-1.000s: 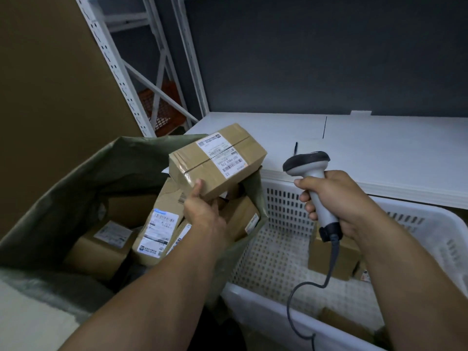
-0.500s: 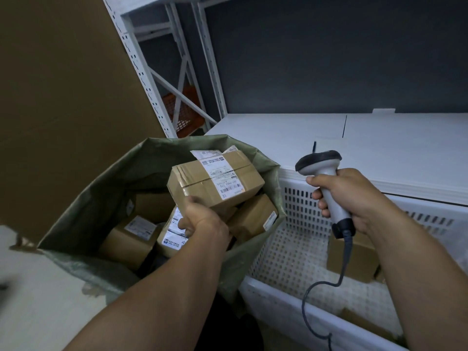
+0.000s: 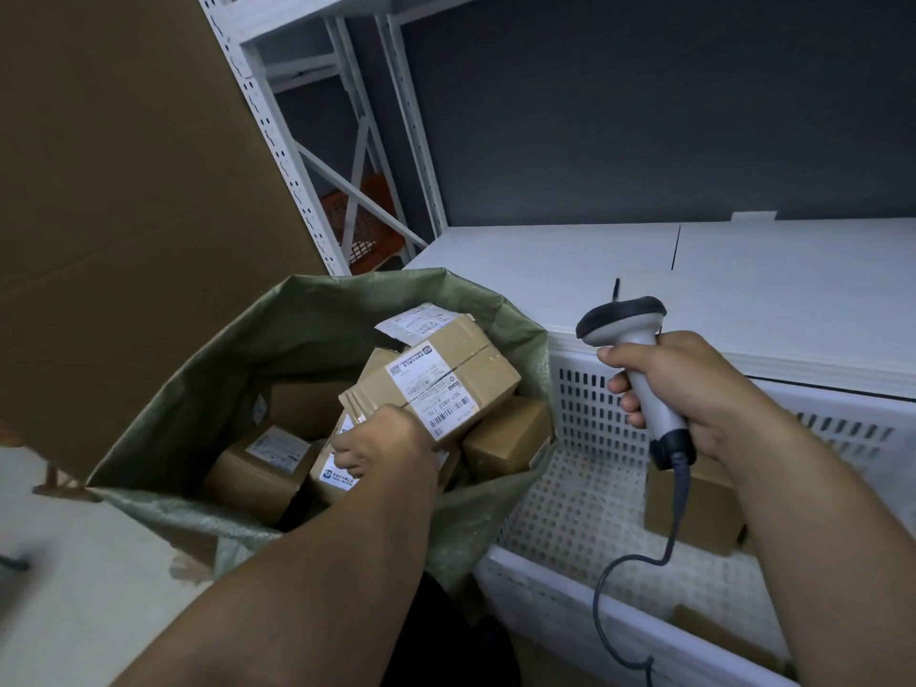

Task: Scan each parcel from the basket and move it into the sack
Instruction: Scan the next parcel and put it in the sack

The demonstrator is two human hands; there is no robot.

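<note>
Sack [image 3: 208, 389] holding parcels [image 3: 436, 384] sits left of basket [image 3: 585, 488], before the shelf [image 3: 545, 260].

A white metal shelving rack [image 3: 277, 156] stands before a dark grey wall [image 3: 644, 116]. Left of the rack is a large brown cardboard sheet [image 3: 124, 190]. Behind the rack sits an orange crate [image 3: 369, 230], and to its right runs a white counter [image 3: 743, 280].

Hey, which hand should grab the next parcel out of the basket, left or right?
Left, probably. The right hand grips the scanner over the basket, so it is occupied. The left hand only holds the parcel already down in the sack; releasing it frees that hand.
</note>
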